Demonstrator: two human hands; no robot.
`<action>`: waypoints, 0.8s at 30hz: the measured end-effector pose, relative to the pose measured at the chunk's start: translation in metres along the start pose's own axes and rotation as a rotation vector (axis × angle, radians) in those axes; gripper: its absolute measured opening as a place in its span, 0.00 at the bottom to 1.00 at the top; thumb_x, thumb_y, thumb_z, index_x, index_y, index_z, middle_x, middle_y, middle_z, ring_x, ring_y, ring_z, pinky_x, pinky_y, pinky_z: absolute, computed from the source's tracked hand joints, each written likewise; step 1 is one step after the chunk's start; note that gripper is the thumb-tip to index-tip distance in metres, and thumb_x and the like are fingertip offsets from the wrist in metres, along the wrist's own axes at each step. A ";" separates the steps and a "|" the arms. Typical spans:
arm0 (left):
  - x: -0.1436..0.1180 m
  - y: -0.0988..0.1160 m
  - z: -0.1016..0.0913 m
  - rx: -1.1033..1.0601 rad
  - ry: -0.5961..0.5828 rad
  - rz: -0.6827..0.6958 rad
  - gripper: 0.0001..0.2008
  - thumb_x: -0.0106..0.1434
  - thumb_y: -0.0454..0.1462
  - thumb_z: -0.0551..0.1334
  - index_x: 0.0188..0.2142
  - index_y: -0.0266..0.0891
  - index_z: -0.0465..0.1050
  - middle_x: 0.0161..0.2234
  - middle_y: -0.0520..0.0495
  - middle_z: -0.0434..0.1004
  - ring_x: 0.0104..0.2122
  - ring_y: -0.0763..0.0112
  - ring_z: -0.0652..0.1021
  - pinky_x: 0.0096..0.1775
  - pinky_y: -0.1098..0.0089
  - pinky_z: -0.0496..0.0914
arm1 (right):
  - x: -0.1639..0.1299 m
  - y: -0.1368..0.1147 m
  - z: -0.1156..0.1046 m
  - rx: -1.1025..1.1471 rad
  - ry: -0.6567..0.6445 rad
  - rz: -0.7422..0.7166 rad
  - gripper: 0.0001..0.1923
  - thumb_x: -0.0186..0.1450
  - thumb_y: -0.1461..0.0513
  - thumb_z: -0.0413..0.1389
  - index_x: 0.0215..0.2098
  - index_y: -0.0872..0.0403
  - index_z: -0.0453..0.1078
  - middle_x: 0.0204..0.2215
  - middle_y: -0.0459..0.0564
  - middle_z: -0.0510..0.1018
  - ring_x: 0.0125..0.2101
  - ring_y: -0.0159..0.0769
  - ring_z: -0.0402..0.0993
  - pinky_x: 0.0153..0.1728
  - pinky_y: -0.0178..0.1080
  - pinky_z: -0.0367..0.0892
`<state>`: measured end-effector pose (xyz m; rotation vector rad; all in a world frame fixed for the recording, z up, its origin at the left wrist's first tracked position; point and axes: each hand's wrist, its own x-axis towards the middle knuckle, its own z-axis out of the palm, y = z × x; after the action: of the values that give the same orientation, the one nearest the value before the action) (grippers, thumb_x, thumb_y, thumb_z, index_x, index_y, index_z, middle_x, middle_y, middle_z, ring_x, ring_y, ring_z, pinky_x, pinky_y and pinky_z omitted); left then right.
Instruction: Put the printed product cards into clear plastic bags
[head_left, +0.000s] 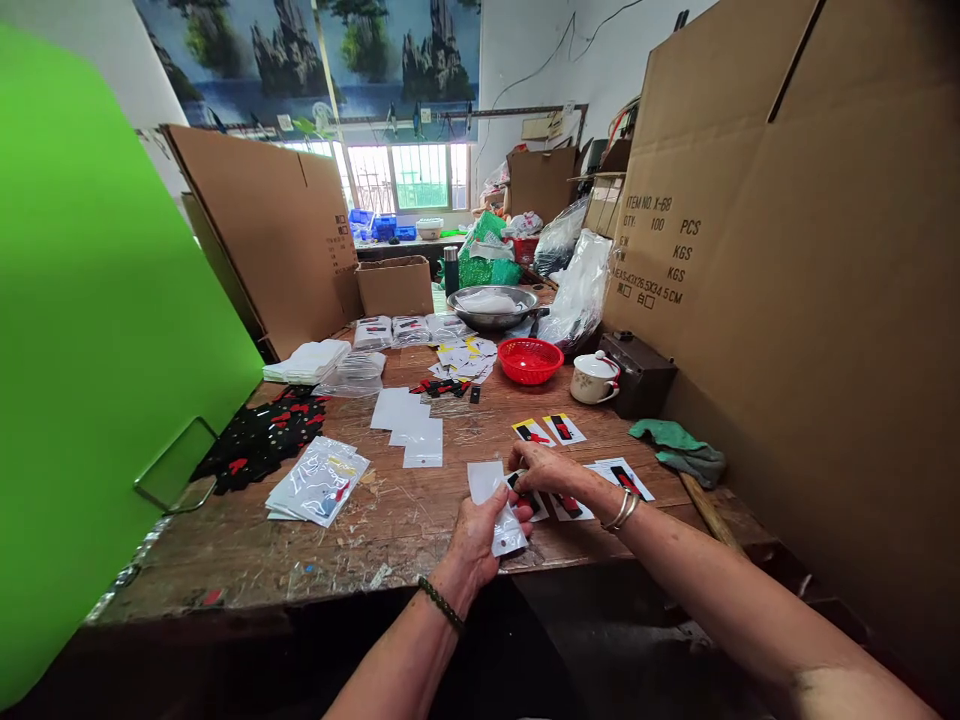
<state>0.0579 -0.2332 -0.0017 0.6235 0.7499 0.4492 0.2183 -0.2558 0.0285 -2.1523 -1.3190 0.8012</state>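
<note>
The brown wooden counter (409, 525) carries a round red plastic basket (530, 362); on the basket's near side, the left hand (480, 526) grasps a flat white plastic bag (509, 541), seemingly to steady it; whether the right hand (546, 468) grips anything, I cannot tell.

Flat plastic bag (510, 541), white; rectangular cards (574, 431), white and yellow. Round plastic basket (530, 363), bright red. Lidded cup (594, 381), off-white, brownish pattern.
</note>
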 end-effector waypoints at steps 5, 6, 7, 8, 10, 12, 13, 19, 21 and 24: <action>-0.004 0.008 0.001 -0.069 0.019 0.010 0.08 0.59 0.36 0.67 0.33 0.30 0.73 0.28 0.43 0.78 0.24 0.68 0.79 0.29 0.66 0.76 | 0.006 0.003 -0.001 0.181 -0.109 0.137 0.11 0.45 0.71 0.61 0.27 0.55 0.72 0.13 0.38 0.68 0.16 0.29 0.63 0.17 0.29 0.54; -0.006 0.013 0.000 -0.096 0.019 0.026 0.08 0.59 0.35 0.67 0.34 0.30 0.73 0.29 0.43 0.78 0.25 0.67 0.80 0.30 0.65 0.77 | 0.006 0.004 -0.002 0.232 -0.121 0.153 0.09 0.46 0.70 0.61 0.26 0.55 0.71 0.12 0.39 0.68 0.15 0.29 0.63 0.17 0.29 0.54; -0.009 0.018 -0.001 -0.123 0.022 0.045 0.07 0.60 0.35 0.66 0.34 0.30 0.73 0.30 0.42 0.79 0.25 0.66 0.80 0.31 0.65 0.77 | 0.006 0.005 -0.003 0.286 -0.127 0.164 0.07 0.47 0.69 0.61 0.26 0.55 0.71 0.12 0.39 0.68 0.15 0.29 0.64 0.16 0.29 0.55; -0.010 0.025 -0.003 -0.150 0.034 0.068 0.06 0.60 0.34 0.66 0.34 0.31 0.73 0.31 0.42 0.79 0.26 0.66 0.80 0.31 0.65 0.77 | 0.005 0.005 -0.004 0.343 -0.128 0.169 0.06 0.48 0.68 0.60 0.26 0.55 0.70 0.13 0.40 0.69 0.16 0.29 0.65 0.16 0.29 0.56; -0.013 0.037 -0.007 -0.209 0.085 0.120 0.05 0.61 0.33 0.65 0.33 0.31 0.72 0.31 0.42 0.79 0.26 0.67 0.80 0.32 0.65 0.77 | 0.001 0.004 -0.005 0.440 -0.129 0.163 0.06 0.50 0.67 0.60 0.28 0.55 0.69 0.17 0.42 0.73 0.18 0.30 0.68 0.18 0.29 0.59; -0.014 0.048 -0.013 -0.284 0.149 0.165 0.03 0.61 0.32 0.64 0.33 0.32 0.71 0.30 0.43 0.79 0.26 0.68 0.80 0.34 0.65 0.78 | -0.005 0.002 -0.002 0.560 -0.140 0.144 0.07 0.51 0.66 0.60 0.30 0.56 0.70 0.22 0.45 0.76 0.22 0.31 0.71 0.21 0.30 0.63; -0.015 0.052 -0.016 -0.323 0.175 0.185 0.03 0.62 0.31 0.64 0.33 0.32 0.71 0.30 0.43 0.79 0.26 0.69 0.80 0.34 0.65 0.78 | -0.008 0.001 0.001 0.647 -0.153 0.132 0.08 0.51 0.66 0.61 0.30 0.56 0.70 0.24 0.47 0.77 0.23 0.31 0.72 0.22 0.30 0.64; -0.021 0.061 -0.028 -0.489 0.205 0.282 0.02 0.65 0.32 0.61 0.35 0.33 0.72 0.29 0.46 0.78 0.27 0.71 0.79 0.35 0.68 0.77 | -0.030 -0.014 0.040 1.174 -0.210 0.085 0.10 0.50 0.65 0.66 0.30 0.57 0.73 0.27 0.48 0.79 0.23 0.31 0.73 0.21 0.30 0.65; -0.024 0.063 -0.030 -0.529 0.228 0.313 0.02 0.65 0.32 0.61 0.35 0.34 0.72 0.29 0.47 0.77 0.26 0.72 0.79 0.34 0.68 0.76 | -0.036 -0.020 0.055 1.252 -0.199 0.102 0.11 0.49 0.66 0.68 0.31 0.56 0.73 0.27 0.48 0.79 0.23 0.31 0.73 0.20 0.29 0.65; -0.028 0.065 -0.032 -0.560 0.254 0.368 0.02 0.65 0.33 0.61 0.35 0.35 0.72 0.29 0.47 0.78 0.27 0.71 0.79 0.34 0.68 0.77 | -0.041 -0.027 0.075 1.327 -0.143 0.144 0.14 0.47 0.66 0.70 0.30 0.57 0.73 0.26 0.47 0.79 0.22 0.30 0.73 0.19 0.28 0.66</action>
<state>0.0057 -0.1908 0.0368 0.1719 0.7049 1.0497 0.1339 -0.2741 0.0029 -1.1017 -0.3705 1.3663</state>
